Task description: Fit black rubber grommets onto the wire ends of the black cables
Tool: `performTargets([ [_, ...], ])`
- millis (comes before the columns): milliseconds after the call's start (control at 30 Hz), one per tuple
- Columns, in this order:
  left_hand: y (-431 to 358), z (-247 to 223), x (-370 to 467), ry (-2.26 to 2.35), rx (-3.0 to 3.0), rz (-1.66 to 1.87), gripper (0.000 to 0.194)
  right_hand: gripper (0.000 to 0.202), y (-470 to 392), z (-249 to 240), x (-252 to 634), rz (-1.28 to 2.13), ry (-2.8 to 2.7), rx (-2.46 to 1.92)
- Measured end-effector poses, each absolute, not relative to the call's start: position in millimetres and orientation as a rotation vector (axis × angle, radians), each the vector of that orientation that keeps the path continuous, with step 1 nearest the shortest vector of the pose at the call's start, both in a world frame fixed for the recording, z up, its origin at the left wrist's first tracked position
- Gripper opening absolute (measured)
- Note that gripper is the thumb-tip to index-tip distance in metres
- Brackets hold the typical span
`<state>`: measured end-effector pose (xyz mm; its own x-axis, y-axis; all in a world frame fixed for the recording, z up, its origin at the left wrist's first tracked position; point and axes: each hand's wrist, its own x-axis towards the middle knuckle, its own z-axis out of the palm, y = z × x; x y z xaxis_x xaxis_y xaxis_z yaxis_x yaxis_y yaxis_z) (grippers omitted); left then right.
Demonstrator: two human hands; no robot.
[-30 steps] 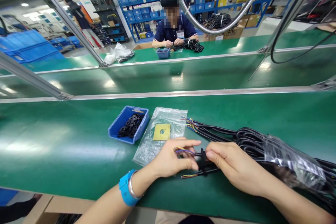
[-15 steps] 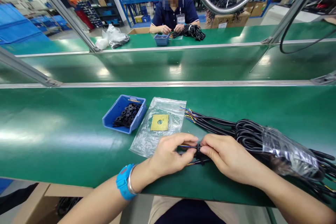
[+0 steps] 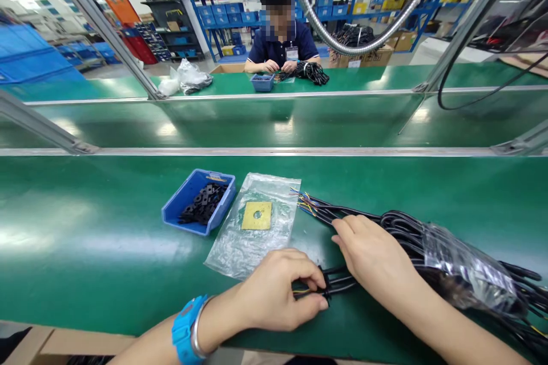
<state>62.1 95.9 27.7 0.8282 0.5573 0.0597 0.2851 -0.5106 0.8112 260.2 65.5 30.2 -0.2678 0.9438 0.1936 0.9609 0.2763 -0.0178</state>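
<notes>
black cables (image 3: 396, 223), in the head view, are lying right of the bag (image 3: 240, 254). the left hand (image 3: 278, 291) is pinching a clip (image 3: 326, 284) near some ends, between curled fingers and thumb. the right hand (image 3: 374, 251) is hanging over the cables, fingers bunched; whether it is gripping any, i cannot tell.

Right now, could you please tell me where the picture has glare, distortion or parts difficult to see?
Head view: white glare on the green tabletop at left; head view: shiny streaks across the clear plastic wrap; head view: metal uprights lean outward, perhaps wide-angle stretch; head view: the small black part at the left hand is too dark for detail.
</notes>
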Motion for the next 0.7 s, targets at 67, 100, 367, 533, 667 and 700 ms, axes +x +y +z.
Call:
performTargets([
  [67, 101.5, 32.8, 59.9, 0.651, 2.157, 0.465, 0.011, 0.011, 72.6, 27.6, 253.7, -0.262, -2.447, -1.938],
  [100, 107.0, 36.2, 56.2, 0.681, 2.177, 0.512, 0.012, 0.012, 75.6, 26.8, 251.0, -0.295, -2.46, -1.978],
  [367, 192.1, 59.8, -45.1, 1.886, 2.23, 0.71, 0.024, 0.024, 81.6, 14.3, 256.2, -0.648, -2.428, -1.825],
  [533, 221.2, 45.2, -66.9, 1.986, 2.265, 0.407, 0.022, 0.022, 80.2, 9.3, 262.2, -0.679, -2.417, -1.721],
  [667, 225.4, 37.6, -57.8, 2.003, 2.275, 0.33, 0.019, 0.018, 80.7, 9.6, 264.3, -0.647, -2.401, -1.653],
  [700, 225.5, 36.8, -56.4, 2.018, 2.265, 0.327, 0.019, 0.017, 80.7, 10.2, 264.2, -0.617, -2.383, -1.633],
])
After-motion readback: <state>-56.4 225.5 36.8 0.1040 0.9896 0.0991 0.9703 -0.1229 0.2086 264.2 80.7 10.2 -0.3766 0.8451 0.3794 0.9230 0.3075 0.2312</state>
